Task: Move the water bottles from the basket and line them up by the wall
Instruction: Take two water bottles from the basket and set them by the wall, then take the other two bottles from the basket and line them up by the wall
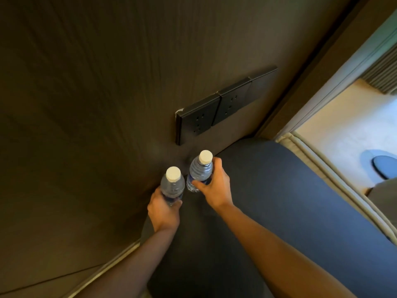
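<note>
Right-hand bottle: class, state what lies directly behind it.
Behind the right-hand bottle stands the dark wood-grain wall, carrying a black socket panel above. The bottle's base and its contact with the dark surface are hidden by the right hand.

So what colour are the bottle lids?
White bottle lids, clearest in the head view.

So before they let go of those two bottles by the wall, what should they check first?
1. Left hand has a firm hold on the left bottle: ok.
2. Right hand has a firm hold on the right bottle: ok.
3. Both white caps on: ok.
4. Bottles upright, side by side near the dark wall: ok.
5. Bottle bases resting flat on the dark surface: cannot tell, the hands and the steep view hide them.
6. Bottles clear of the socket panel above them: ok.
</note>
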